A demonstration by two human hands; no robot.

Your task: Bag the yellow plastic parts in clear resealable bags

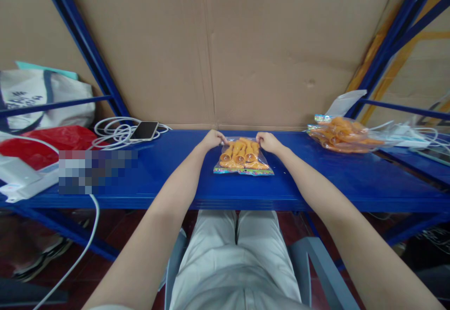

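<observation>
A small clear plastic bag (pixel 242 158) filled with several orange toy pieces lies flat on the blue metal shelf (pixel 183 183), straight ahead of me. My left hand (pixel 212 140) pinches the bag's far left corner, fingers closed on the plastic. My right hand (pixel 267 141) pinches the far right corner the same way. Both forearms stretch forward over my lap.
A pile of similar filled bags (pixel 342 134) sits at the right with white cables (pixel 418 136) beyond. At the left are a phone (pixel 144 130) on coiled white cable, a red bag (pixel 52 141), a white tote (pixel 38 97) and a white device (pixel 17 179). Cardboard backs the shelf.
</observation>
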